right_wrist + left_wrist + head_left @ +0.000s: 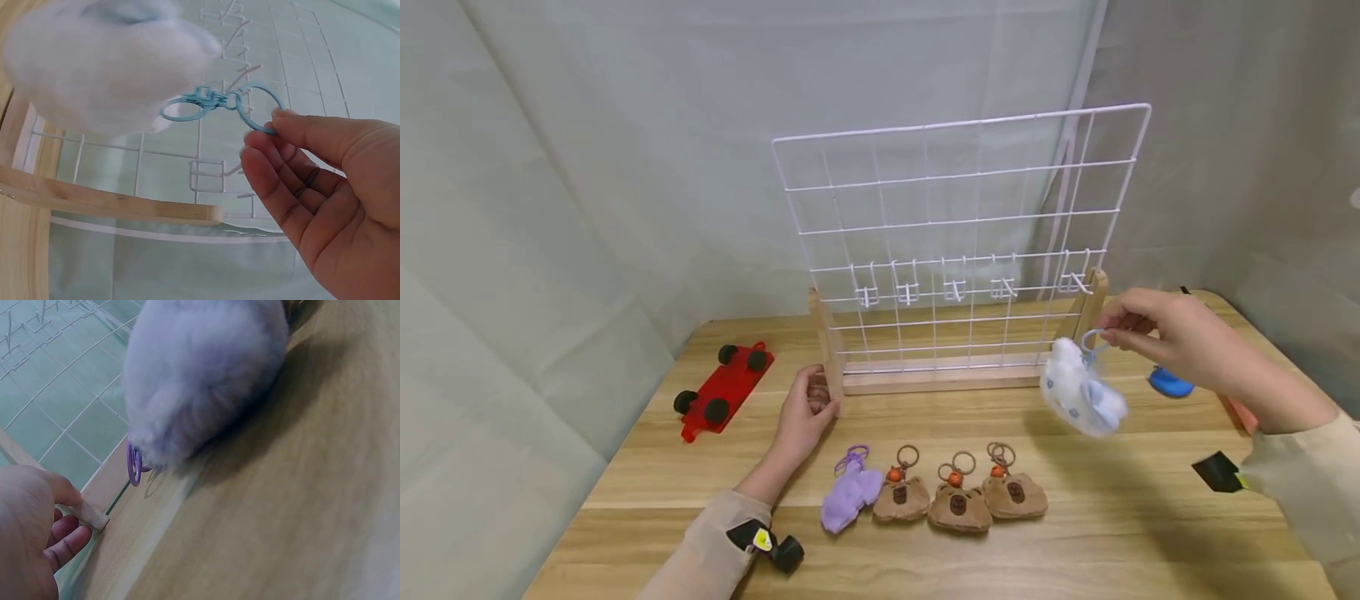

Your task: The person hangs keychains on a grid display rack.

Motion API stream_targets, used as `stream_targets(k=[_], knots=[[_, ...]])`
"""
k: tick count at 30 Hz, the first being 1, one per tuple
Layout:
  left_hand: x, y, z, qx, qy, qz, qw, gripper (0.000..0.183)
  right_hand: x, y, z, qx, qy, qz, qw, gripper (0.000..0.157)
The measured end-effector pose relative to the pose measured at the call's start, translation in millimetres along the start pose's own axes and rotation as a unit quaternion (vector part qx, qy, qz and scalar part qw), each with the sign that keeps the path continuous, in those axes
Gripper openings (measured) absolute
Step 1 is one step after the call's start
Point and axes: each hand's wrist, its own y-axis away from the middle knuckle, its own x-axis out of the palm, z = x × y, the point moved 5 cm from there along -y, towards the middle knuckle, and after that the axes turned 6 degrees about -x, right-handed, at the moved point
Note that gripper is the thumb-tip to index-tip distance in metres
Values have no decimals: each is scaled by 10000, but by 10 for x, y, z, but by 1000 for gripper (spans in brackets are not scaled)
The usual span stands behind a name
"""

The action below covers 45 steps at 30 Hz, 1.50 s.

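Note:
My right hand (pixel 1172 337) pinches the light blue ring (pixel 259 109) of a white plush keychain (pixel 1078 390) between thumb and fingers. The plush, with blue patches, hangs from it in front of the right end of a white wire grid rack (pixel 958 173). Several white hooks (pixel 955 290) line the grid. With thumb and curled fingers, my left hand (pixel 805 414) grips the rack's wooden foot (pixel 92 517) at its left end. Nearest that hand lies a purple plush keychain (pixel 852 495), large in the left wrist view.
Three brown plush keychains (pixel 961 507) with orange bells lie in a row right of the purple one. At the table's left sits a red piece with black wheels (pixel 727 392). A blue object (pixel 1170 382) lies at the right, behind my right forearm.

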Motion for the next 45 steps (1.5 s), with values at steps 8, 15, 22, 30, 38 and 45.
stream_targets(k=[8,15,22,30,38,45], knots=[[15,4,16,-40,57,48,10000,55,-80,-119,-61,532,-81,113,9985,20],[7,-2,20,18,126,38,9999,54,-119,-226,-68,410,31,75,9991,17],[-4,3,7,56,173,50,9998,54,-109,-306,-157,698,-148,268,9971,14],[11,-6,25,1,221,103,9997,53,-71,-344,-287,965,-322,497,9936,10],[6,-6,14,-62,165,109,9998,55,15,-327,-393,1127,-582,606,9901,8],[-1,-5,28,-71,181,116,9997,56,47,-335,-418,1157,-649,647,9891,8]])
